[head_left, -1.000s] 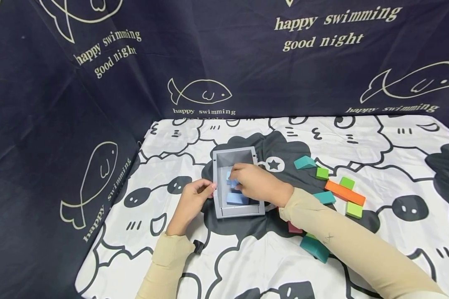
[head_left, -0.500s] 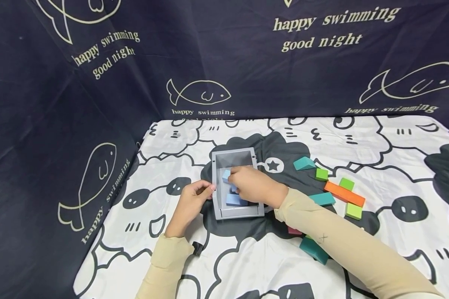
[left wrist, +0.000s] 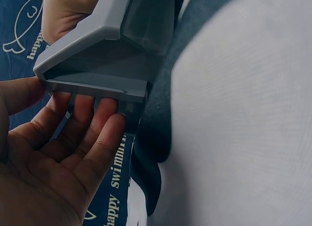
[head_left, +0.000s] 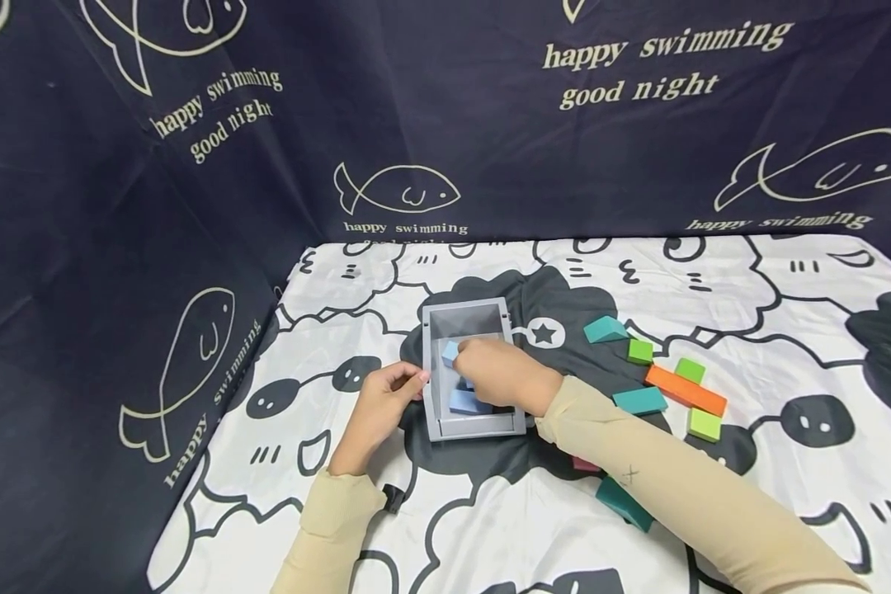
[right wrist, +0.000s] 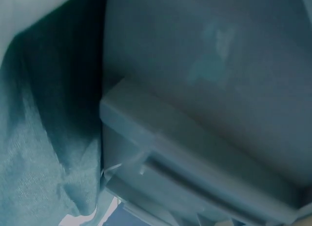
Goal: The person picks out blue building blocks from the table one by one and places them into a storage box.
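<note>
A small grey open-topped box (head_left: pixel 469 429) stands on the patterned cloth. My left hand (head_left: pixel 377 406) pinches its left rim, thumb on one side and fingertips on the other, as the left wrist view shows. Inside the box, my right hand (head_left: pixel 506 371) reaches down with curled fingers and holds a light blue block (head_left: pixel 450 353) near the left wall. That hand's own fingertips are mostly hidden behind its back. A second blue block (head_left: pixel 469 403) lies at the near end of the box floor, and part of another blue piece shows beneath the right hand.
Right of the box lie loose blocks: an orange bar (head_left: pixel 686 390), teal pieces (head_left: pixel 639 401), several green cubes (head_left: pixel 704 424). A dark teal block (head_left: pixel 624 503) and a red one (head_left: pixel 586 464) lie beside the right sleeve. Dark curtains (head_left: pixel 416 107) close off the back and left.
The right hand has shifted slightly left and toward me inside the box. The light blue block at its fingers has moved toward the left wall. The left hand stays at the rim.
</note>
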Action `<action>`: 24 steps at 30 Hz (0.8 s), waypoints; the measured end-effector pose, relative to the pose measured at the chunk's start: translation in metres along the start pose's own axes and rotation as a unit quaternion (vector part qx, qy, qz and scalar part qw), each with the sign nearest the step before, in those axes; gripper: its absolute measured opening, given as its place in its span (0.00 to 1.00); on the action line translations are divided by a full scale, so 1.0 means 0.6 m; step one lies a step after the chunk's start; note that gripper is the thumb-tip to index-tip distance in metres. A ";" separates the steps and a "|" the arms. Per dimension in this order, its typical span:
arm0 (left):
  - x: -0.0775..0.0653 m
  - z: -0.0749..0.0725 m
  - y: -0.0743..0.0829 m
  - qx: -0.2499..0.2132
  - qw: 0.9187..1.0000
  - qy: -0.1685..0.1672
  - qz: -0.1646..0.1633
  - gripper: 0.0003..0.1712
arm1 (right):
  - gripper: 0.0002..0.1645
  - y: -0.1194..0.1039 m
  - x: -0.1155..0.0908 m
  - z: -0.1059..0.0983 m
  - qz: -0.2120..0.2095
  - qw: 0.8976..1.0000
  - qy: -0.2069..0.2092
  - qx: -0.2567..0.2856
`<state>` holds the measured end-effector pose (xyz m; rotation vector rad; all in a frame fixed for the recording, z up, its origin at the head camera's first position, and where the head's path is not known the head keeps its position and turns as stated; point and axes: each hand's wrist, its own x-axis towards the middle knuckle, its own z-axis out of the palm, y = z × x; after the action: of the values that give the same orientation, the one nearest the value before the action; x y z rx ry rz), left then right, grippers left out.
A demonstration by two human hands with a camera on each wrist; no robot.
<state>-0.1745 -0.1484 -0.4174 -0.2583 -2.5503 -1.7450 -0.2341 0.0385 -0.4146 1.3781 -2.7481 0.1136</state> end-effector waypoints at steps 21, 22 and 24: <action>0.001 0.002 -0.001 -0.004 1.000 -0.002 -0.006 0.10 | 0.11 -0.006 0.000 0.006 0.025 1.000 -0.011 -0.009; 0.001 0.002 -0.001 -0.003 1.000 -0.001 -0.006 0.10 | 0.11 -0.006 -0.001 0.006 0.025 1.000 -0.011 -0.010; 0.001 0.002 -0.001 -0.002 1.000 -0.001 -0.008 0.10 | 0.12 -0.006 -0.001 0.007 0.026 1.000 -0.010 -0.010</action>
<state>-0.1748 -0.1473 -0.4182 -0.2407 -2.5574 -1.7572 -0.2308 0.0364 -0.4188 1.3095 -2.7953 0.0733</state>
